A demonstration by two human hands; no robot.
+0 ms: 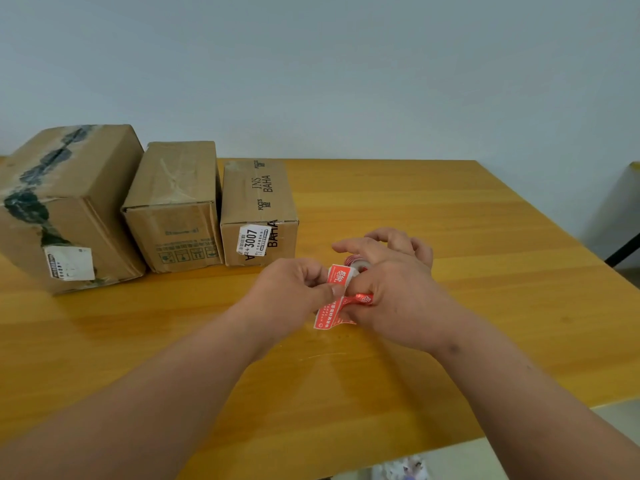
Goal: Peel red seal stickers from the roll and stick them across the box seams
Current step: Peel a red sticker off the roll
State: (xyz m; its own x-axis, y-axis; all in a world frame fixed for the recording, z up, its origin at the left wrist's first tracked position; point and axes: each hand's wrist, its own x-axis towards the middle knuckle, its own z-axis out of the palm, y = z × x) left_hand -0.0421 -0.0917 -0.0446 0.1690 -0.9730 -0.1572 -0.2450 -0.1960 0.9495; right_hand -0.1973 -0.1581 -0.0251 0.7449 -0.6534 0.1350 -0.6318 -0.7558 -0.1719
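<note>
Near the table's [450, 216] middle, the left hand [294, 289] is pinching the red seal sticker [337, 275] while the right hand [391, 282] is gripping the roll [356, 262]; peeling slowly should avoid tearing.

Three boxes in a row block table's far left: large box [65, 206], middle box [175, 206], small box [258, 211], sides nearly touching. Bare tabletop [450, 237] open right of small box and toward near edge

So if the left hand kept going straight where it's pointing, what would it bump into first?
Probably the red seal sticker strip it is already pinching, then the right hand holding the red sticker roll just behind. Depth is hard to judge from this view.
</note>
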